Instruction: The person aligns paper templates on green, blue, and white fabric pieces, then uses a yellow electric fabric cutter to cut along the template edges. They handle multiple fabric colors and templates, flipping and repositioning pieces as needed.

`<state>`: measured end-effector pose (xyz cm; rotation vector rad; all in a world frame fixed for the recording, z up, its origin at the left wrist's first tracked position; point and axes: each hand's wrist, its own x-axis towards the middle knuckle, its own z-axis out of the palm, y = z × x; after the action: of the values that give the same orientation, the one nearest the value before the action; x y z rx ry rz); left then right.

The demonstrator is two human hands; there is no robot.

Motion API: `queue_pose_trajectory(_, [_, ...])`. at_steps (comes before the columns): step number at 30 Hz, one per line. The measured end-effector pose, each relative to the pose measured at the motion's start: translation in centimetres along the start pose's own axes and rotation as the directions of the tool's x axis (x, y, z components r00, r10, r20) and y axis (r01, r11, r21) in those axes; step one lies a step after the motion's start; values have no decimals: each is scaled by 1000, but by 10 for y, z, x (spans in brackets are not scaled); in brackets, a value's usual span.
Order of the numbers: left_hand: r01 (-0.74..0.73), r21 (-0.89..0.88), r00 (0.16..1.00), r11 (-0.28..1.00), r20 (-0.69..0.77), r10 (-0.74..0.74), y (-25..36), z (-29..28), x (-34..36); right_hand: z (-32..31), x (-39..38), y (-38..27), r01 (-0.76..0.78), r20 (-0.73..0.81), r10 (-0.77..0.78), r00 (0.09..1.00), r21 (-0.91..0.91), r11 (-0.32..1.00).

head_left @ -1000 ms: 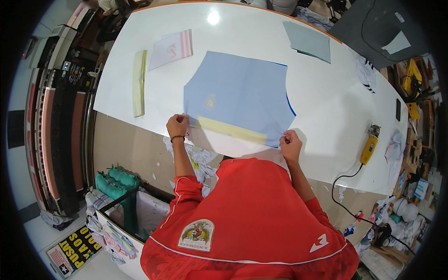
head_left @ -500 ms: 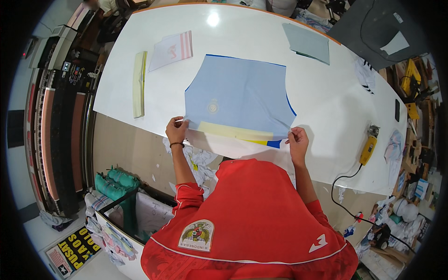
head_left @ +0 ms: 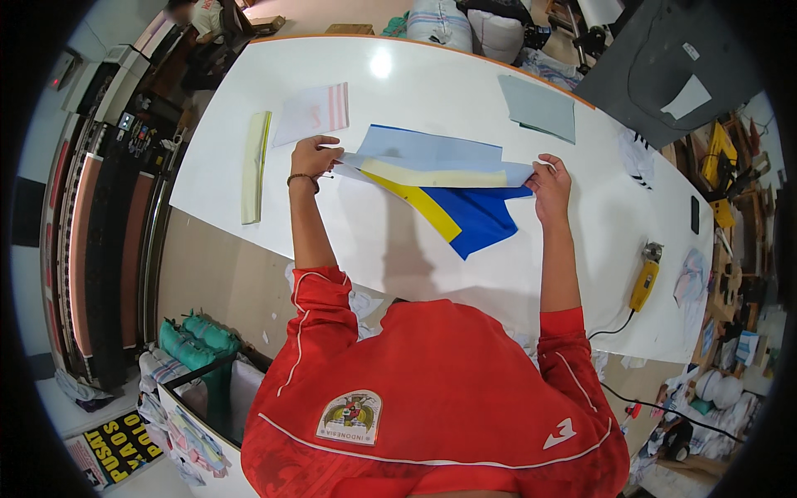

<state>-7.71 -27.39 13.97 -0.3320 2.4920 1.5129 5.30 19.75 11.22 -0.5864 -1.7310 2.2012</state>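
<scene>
A fabric panel, bright blue on one face and pale blue on the other, is lifted and partly folded over the white table. Along its edge runs a yellow band, pale on the reverse. My left hand pinches the panel's left corner, and a bracelet circles that wrist. At the opposite corner, my right hand grips the cloth between thumb and fingers. The panel's far edge still rests on the table, while a blue and yellow part hangs toward me.
Folded pale yellow strips, a pink-striped white piece and grey-green panels lie around the table. A yellow electric cutter with a black cord sits right, near a dark phone. A large printer stands left; a person sits at the back.
Both hands have moved away from my body, carrying the panel's near edge up and over toward its far edge. Its bright blue and yellow face now shows.
</scene>
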Motion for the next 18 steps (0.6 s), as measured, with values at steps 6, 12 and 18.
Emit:
queue_pose_trajectory(6, [27,-12,993,1000,-111,-28,-33,11,-9,-12,-31,45,-94,48,95,994,-19,995])
queue_pose_trajectory(12, [-28,134,975,991,-213,57,-108,32,-6,-17,-96,115,-244,110,281,953,-266,933])
queue_pose_trajectory(18, [-34,77,960,996,-275,54,-127,43,0,-15,-125,144,2,188,121,975,-550,835])
